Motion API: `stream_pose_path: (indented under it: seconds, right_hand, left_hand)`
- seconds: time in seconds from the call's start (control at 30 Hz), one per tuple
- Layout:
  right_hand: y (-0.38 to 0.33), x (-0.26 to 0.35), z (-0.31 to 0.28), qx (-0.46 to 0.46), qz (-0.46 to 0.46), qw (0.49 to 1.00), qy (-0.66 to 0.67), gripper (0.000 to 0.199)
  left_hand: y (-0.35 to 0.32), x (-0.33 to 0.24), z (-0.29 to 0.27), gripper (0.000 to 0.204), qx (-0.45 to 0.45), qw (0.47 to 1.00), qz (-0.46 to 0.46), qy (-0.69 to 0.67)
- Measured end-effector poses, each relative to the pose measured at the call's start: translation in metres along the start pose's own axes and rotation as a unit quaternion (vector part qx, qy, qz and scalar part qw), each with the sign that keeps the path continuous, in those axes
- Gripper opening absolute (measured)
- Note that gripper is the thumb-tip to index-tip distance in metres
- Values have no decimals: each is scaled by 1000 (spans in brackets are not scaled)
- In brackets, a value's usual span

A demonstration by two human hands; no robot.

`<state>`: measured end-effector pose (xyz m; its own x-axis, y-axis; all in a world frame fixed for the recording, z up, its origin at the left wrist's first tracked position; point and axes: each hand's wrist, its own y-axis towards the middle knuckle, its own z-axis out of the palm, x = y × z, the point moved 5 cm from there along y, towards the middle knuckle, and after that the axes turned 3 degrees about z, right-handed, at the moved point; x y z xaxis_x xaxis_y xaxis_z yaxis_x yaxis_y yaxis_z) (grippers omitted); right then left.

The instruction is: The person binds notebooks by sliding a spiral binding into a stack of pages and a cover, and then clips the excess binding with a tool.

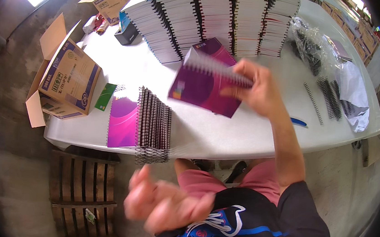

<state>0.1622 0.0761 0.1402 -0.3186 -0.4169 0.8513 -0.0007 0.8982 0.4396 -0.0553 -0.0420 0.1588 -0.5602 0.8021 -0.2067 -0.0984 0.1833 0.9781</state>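
My right hand grips a purple spiral-bound notebook by its bound edge, thumb on the near side and fingers behind; it hangs tilted above the table. Just beyond it lies another purple cover, partly hidden. My left hand is raised in front of my shirt, blurred, its fingers apart with nothing between them. Nearest to it, at the table's front edge, stands a pile of spiral-bound notebooks, their dark coils showing. Beside that pile, to its left, are notebooks with a pink-purple cover.
Tall stacks of bound notebooks fill the back of the white table. To the right lie loose black coils, a plastic bag and a blue pen-like object. An open carton stands left; a wooden slatted seat is below.
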Motion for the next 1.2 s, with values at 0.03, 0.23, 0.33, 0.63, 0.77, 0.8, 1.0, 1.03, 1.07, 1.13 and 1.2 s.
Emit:
stream_pose_path:
  seconds: [0.03,0.23,0.33,0.63,0.77,0.8,1.0,1.03,1.07,1.13,1.2]
  right_hand:
    - [-17,5,-3,9,14,999,-50,22]
    - [-100,-39,12,57,-17,965,-256,30]
    - [-123,-66,1,71,34,979,-187,51]
    - [-125,-155,-213,-240,250,770,-536,58]
    - [-117,-177,-226,-175,297,750,-564,37]
    - [-118,-181,-231,-161,280,761,-563,33]
    - [-92,-121,-194,-143,142,866,-457,31]
    - [-87,-102,-168,-85,121,923,-356,32]
    - [-86,-83,-140,-28,100,962,-252,32]
    - [-97,-64,-91,81,177,976,-99,30]
    - [-104,-48,-59,120,149,974,-123,27]
  left_hand:
    - [-4,-3,27,55,100,995,-2,20]
    - [-91,20,101,31,323,943,-40,75]
    - [-129,28,108,32,406,911,-58,44]
    - [-133,10,124,66,340,931,-89,101]
    - [-136,12,127,58,296,946,-67,114]
    - [-134,12,126,57,283,949,-59,124]
    - [-129,17,126,48,289,949,-93,90]
    - [-133,21,125,47,284,950,-90,94]
    - [-136,23,125,46,277,952,-88,94]
    - [-136,22,122,43,278,950,-91,109]
    - [-134,21,121,39,277,950,-94,109]
